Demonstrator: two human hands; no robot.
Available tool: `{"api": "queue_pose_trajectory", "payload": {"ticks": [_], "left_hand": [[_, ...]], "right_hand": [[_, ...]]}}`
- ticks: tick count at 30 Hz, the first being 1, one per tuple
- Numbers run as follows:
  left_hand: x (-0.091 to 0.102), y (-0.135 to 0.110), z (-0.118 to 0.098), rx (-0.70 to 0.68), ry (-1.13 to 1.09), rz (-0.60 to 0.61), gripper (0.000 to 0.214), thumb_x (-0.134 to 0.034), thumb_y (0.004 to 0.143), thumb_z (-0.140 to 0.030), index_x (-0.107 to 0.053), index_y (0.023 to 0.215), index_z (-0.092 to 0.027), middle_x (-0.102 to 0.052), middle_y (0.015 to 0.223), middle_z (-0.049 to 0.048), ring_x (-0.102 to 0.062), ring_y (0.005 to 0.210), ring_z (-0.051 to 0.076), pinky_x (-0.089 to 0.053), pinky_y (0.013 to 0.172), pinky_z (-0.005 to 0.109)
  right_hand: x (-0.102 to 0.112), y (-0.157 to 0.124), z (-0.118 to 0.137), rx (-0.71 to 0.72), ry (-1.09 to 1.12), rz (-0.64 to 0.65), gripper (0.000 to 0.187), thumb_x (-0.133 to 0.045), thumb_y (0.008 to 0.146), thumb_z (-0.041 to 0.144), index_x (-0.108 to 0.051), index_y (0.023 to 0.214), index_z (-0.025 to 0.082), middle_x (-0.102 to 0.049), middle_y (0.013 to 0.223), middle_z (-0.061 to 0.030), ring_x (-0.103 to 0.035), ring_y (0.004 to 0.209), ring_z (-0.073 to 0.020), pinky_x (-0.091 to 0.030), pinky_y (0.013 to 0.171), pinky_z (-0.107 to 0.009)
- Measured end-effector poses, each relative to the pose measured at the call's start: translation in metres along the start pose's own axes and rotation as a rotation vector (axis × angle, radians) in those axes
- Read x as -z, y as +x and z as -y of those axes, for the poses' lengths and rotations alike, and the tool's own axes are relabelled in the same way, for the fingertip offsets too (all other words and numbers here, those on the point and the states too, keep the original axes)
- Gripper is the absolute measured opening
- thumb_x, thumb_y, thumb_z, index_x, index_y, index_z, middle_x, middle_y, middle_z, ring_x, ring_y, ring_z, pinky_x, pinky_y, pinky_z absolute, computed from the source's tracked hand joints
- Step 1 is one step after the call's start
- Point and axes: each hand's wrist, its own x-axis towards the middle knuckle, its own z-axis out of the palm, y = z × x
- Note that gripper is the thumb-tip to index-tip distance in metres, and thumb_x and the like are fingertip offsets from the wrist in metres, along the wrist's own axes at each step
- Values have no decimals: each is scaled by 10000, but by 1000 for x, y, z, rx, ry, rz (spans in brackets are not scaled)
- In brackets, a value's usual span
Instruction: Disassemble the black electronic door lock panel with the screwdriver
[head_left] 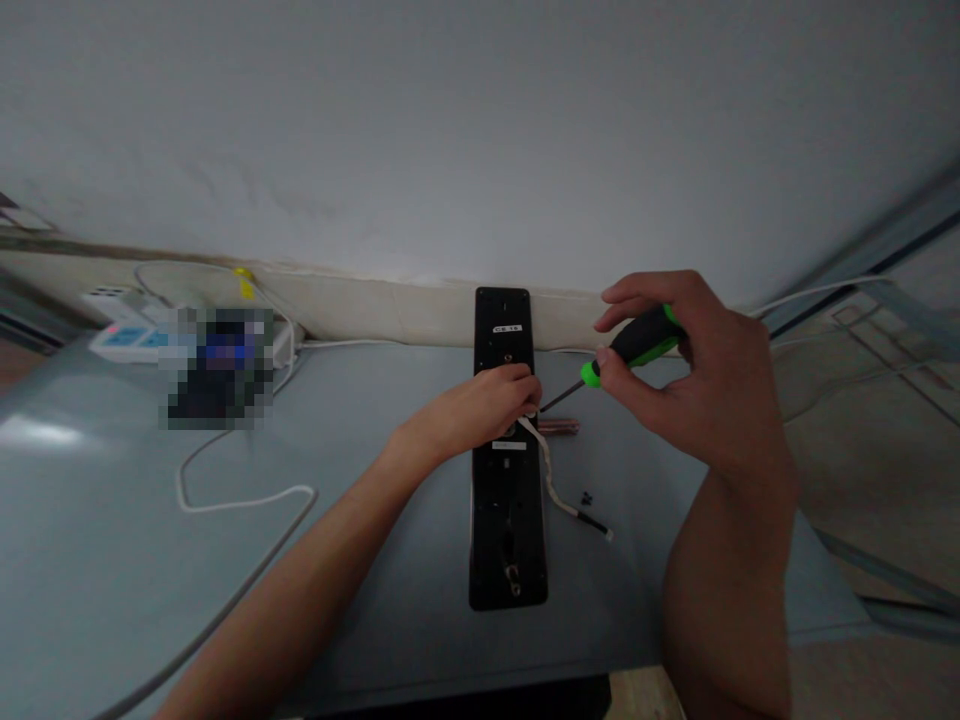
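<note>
Black panel [489, 530], middle hidden by left hand [496, 398], its grip unclear, right hand [709, 380] pinching screwdriver [643, 340]

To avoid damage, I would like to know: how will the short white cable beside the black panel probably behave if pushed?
The white cable probably bends easily, as it lies in a loose curve beside the black panel. It is likely light, being thin. Its pale end plug may swing sideways, since it lies free.

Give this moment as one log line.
left hand: at black panel; right hand: holds green-black screwdriver, tip near left hand; beside panel: white cable, dark screws
</note>
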Motion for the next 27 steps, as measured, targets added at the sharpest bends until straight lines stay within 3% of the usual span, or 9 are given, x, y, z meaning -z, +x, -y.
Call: {"api": "queue_pose_trajectory", "payload": {"ticks": [16,27], "left_hand": [[1,2,-1,18,-10,31,171,-508,1050,-163,-666,1023,-101,-642,1025,89,-639,928,206,-497,863,314],[7,-2,4,-2,-128,-20,127,-590,1002,-137,-712,972,-117,-689,947,69,-655,861,189,-504,808,301]], "right_hand": [[2,0,0,15,-15,-11,434,-688,783,117,-590,1159,310,-735,948,26,-695,725,-178,-570,724,-322],[2,-1,0,11,-4,-23,434,-700,783,108,-597,1155,307,-728,943,23,-698,739,-181,-573,744,-329]]}}
